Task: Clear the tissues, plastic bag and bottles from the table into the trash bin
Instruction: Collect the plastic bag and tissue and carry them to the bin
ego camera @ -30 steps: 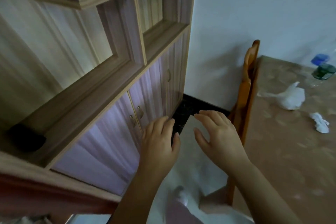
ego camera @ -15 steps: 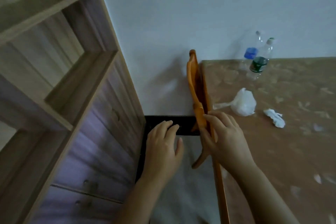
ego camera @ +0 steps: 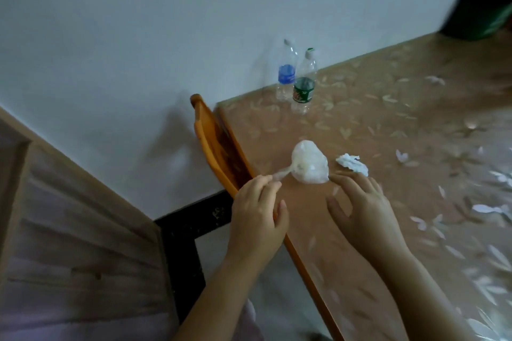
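A knotted white plastic bag (ego camera: pixel 310 162) lies near the table's left edge, its twisted tail pointing left. My left hand (ego camera: pixel 256 212) hovers at the table edge with its fingertips at the tail's end; whether they touch it I cannot tell. My right hand (ego camera: pixel 360 202) is spread open over the table just below the bag, holding nothing. A crumpled white tissue (ego camera: pixel 352 163) lies right of the bag. Two clear plastic bottles stand upright by the wall: one with a blue label (ego camera: pixel 286 75), one with a green label (ego camera: pixel 304 86).
The table (ego camera: pixel 415 124) has a brown cover with a pale flower pattern. An orange wooden chair back (ego camera: pixel 213 144) stands against its left edge. A wooden cabinet (ego camera: pixel 69 230) fills the lower left. A dark blurred object (ego camera: pixel 482 8) sits at the far right corner.
My view has swung right from the cabinet to the table. Both hands have moved from beside the chair to over the table, close to the plastic bag.
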Demonstrator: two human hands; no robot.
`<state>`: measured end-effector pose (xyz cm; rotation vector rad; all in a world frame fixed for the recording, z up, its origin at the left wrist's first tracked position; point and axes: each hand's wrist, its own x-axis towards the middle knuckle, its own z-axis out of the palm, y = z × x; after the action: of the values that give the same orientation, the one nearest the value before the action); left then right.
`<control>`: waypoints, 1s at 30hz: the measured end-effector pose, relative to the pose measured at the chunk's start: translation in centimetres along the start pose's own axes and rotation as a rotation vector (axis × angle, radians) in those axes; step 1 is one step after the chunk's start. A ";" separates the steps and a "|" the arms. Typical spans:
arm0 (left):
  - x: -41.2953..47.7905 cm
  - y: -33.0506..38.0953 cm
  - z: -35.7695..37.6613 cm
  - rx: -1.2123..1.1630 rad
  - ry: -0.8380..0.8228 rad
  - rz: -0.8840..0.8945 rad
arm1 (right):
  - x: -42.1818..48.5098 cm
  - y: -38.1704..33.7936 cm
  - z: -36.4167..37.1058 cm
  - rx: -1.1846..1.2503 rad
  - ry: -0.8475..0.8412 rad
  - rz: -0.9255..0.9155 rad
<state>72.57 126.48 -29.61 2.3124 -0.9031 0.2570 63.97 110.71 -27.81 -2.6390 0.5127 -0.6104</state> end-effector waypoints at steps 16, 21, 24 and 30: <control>11.8 -2.1 10.5 -0.040 -0.233 0.097 | 6.0 7.0 3.8 -0.040 0.083 0.377; 13.8 -1.8 14.2 0.007 -0.334 0.069 | 8.1 11.5 6.2 0.002 0.019 0.428; 14.7 -1.8 16.1 0.043 -0.369 0.045 | 9.2 13.9 7.8 0.032 0.016 0.462; 15.3 -1.6 18.5 0.049 -0.438 -0.043 | 10.0 16.8 11.0 0.066 -0.032 0.483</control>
<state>84.14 107.53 -38.89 2.4770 -1.0600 -0.2607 73.20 95.05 -40.96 -2.3303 1.0553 -0.4202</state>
